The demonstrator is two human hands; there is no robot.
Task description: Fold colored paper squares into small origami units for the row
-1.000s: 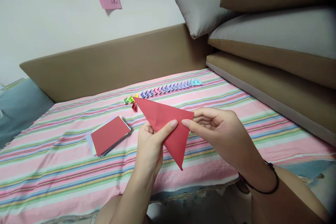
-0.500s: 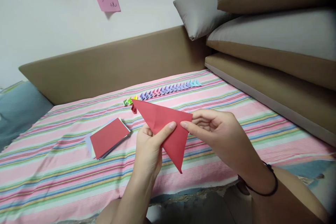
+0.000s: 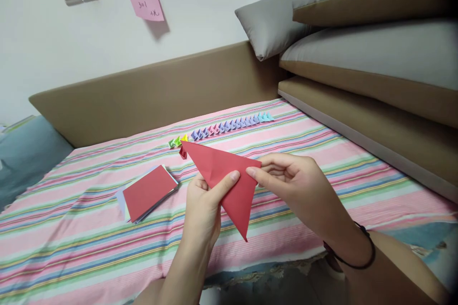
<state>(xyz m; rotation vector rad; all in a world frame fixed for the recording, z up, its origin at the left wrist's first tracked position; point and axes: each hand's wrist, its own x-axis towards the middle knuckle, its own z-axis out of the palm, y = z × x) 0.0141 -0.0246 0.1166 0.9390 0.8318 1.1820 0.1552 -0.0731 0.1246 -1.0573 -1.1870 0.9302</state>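
A sheet of red paper [image 3: 218,164], folded into a triangle, is held up over the striped cloth between my two hands. My left hand [image 3: 205,200] grips it from below, thumb flat on the front face and the other fingers behind it. At the triangle's right corner, my right hand [image 3: 289,178] pinches the edge between thumb and fingers. One long point reaches to the upper left and another hangs down. Just beyond the upper-left point sits a small dark red folded paper piece [image 3: 183,153].
A stack of coloured paper [image 3: 150,193], red on top, lies left on the striped cloth [image 3: 89,248]. A row of small folded paper pieces [image 3: 232,125] runs across the back. Grey-brown cushions [image 3: 372,52] are piled at right. A brown backrest [image 3: 153,90] stands behind.
The whole scene sits slightly lower in the picture, as the camera has tilted up a little. Both hands keep the same grip on the red paper.
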